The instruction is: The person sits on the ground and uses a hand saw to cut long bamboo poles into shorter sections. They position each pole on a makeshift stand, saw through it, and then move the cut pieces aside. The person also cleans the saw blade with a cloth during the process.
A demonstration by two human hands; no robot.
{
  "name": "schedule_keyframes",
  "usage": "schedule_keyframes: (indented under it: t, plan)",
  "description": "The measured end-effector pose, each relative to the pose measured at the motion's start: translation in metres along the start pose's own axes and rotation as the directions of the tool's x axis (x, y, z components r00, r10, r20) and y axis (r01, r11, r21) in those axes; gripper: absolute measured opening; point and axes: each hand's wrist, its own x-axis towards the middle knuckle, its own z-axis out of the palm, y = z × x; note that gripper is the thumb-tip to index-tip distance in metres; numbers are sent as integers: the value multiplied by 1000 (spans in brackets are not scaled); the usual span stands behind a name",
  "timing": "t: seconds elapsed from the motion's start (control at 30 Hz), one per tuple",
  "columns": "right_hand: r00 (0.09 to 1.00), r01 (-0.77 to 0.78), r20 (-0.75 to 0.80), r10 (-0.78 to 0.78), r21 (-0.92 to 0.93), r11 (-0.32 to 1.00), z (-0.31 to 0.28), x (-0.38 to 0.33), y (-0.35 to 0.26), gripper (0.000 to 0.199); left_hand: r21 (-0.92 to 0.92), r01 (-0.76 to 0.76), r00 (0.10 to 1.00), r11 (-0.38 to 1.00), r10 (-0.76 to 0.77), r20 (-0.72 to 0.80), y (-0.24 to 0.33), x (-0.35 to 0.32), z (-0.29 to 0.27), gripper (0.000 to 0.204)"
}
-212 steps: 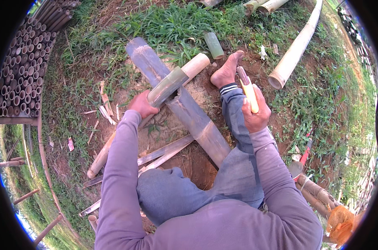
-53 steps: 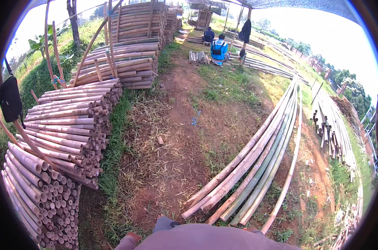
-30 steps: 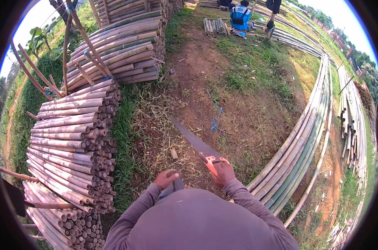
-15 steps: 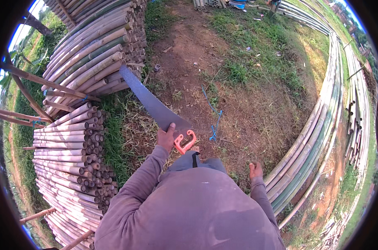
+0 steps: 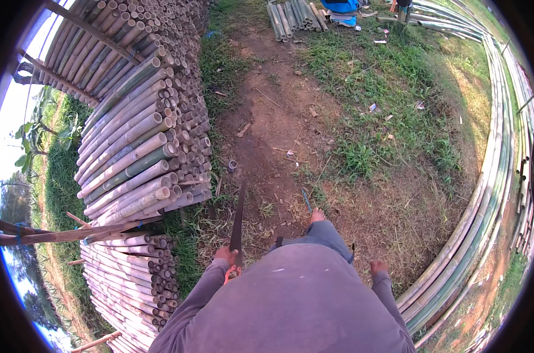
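In the head view, the person's two hands are apart, low in the frame on either side of the torso. The left hand (image 5: 224, 255), at lower centre-left, is closed around the saw (image 5: 237, 226) near the base of its blade. The narrow dark blade is seen almost edge-on, its tip toward the top of the picture, and a bit of the orange handle (image 5: 233, 272) shows just below the hand, beside the grey shirt (image 5: 302, 300). The right hand (image 5: 379, 267) hangs at lower right, with nothing visible in it; whether its fingers are curled or straight I cannot tell. One bare foot (image 5: 317, 215) shows ahead of the torso, near a thin blue cord (image 5: 305, 199) on the dirt path (image 5: 279, 126). A tall stack of bamboo poles (image 5: 131, 138) fills the upper left, with a lower stack (image 5: 125, 279) beneath it. Long poles (image 5: 476, 226) curve down the right side, and a row of short bamboo pieces (image 5: 293, 16) lies at top centre.
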Motion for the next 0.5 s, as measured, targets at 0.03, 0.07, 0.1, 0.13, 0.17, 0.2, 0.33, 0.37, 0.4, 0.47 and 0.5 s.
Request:
schedule_keyframes:
  t: [0.03,0.07,0.1,0.13,0.17,0.2,0.33,0.37,0.4,0.47,0.5]
  plan:
    - [945,51,-294,146,571,820,-44,55,-25,31,-8,52,996,999,-51,74,13,16,-10,55]
    - [803,383,-587,-104,374,845,-113,106,-87,30,-5,148,982,989,-146,116,16,20,-35,55]
    - [949,174,-313,43,629,758,-201,144,-167,36,-16,261,952,965,-255,168,15,19,-52,55]
    - [910,262,-414,-3,570,779,-282,161,-234,37,-33,282,945,959,-272,184,20,25,-65,55]
    - [896,293,-442,-42,517,804,-356,182,-281,38,-51,282,941,958,-267,206,36,34,-81,55]
    - [877,326,-475,-79,465,824,-413,209,-319,38,-68,275,941,959,-254,224,57,48,-101,55]
    - [798,481,-557,-231,356,801,-545,352,-455,38,-137,253,966,958,-244,83,74,154,-92,57]
    - [817,452,-527,-235,331,828,-553,379,-485,38,-116,291,951,950,-274,140,67,183,-77,57]
    - [802,474,-543,-249,324,819,-572,406,-521,38,-106,305,949,946,-293,118,73,232,-102,56]
    - [851,434,-474,-228,386,814,-567,456,-544,39,-142,310,944,940,-287,164,123,307,-151,56]
    - [884,389,-412,-221,386,837,-561,470,-562,40,-184,329,938,926,-299,173,148,326,-186,56]
